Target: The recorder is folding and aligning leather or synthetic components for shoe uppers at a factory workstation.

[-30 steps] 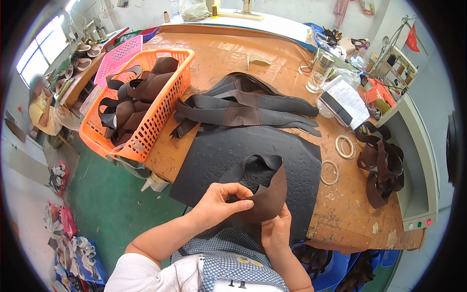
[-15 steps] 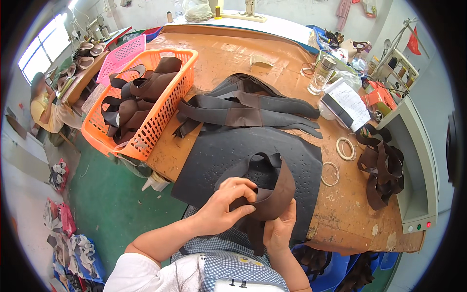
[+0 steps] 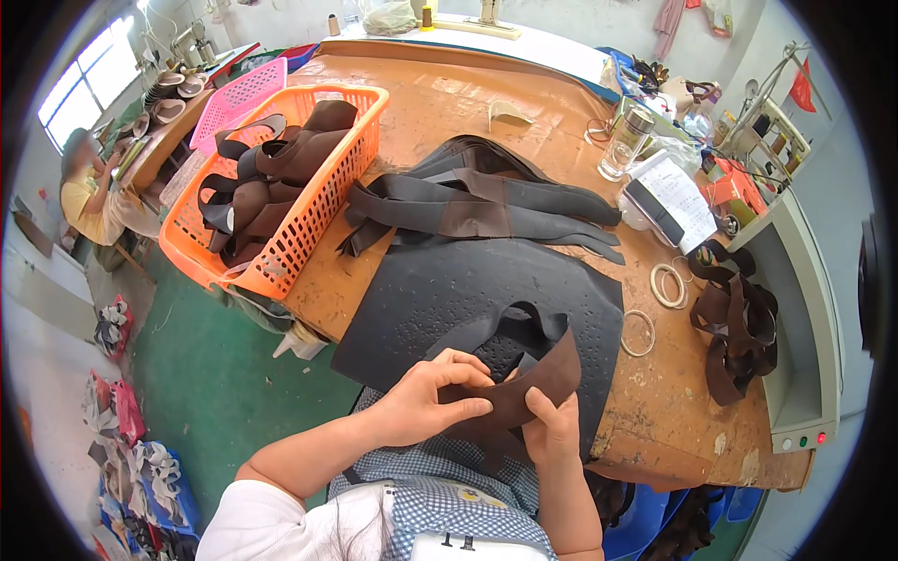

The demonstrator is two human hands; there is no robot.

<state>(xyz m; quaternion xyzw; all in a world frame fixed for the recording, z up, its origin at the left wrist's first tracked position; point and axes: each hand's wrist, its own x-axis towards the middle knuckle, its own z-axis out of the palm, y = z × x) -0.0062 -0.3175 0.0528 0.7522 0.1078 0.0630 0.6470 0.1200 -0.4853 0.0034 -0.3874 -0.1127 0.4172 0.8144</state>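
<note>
A looped strip of dark brown leather-like material is held over the black mat by both my hands. My left hand pinches its near edge, thumb outside and fingers inside the loop. On the other side my right hand grips the strip's lower part, thumb on the brown face. The loop's far side shows a black lining, and part of the strip below my hands is hidden. Beneath lies the black mat, marked with many small holes. Beyond it a pile of flat black and brown strips lies across the table.
At the left stands an orange basket of looped strips, beside a pink basket. More looped strips lie at the right, by a grey machine housing. A glass bottle, a phone and tape rolls sit nearby.
My right hand has moved up and its thumb now lies over the strip's outer face. The loop has tilted and shifted right, while my left hand keeps nearly the same place.
</note>
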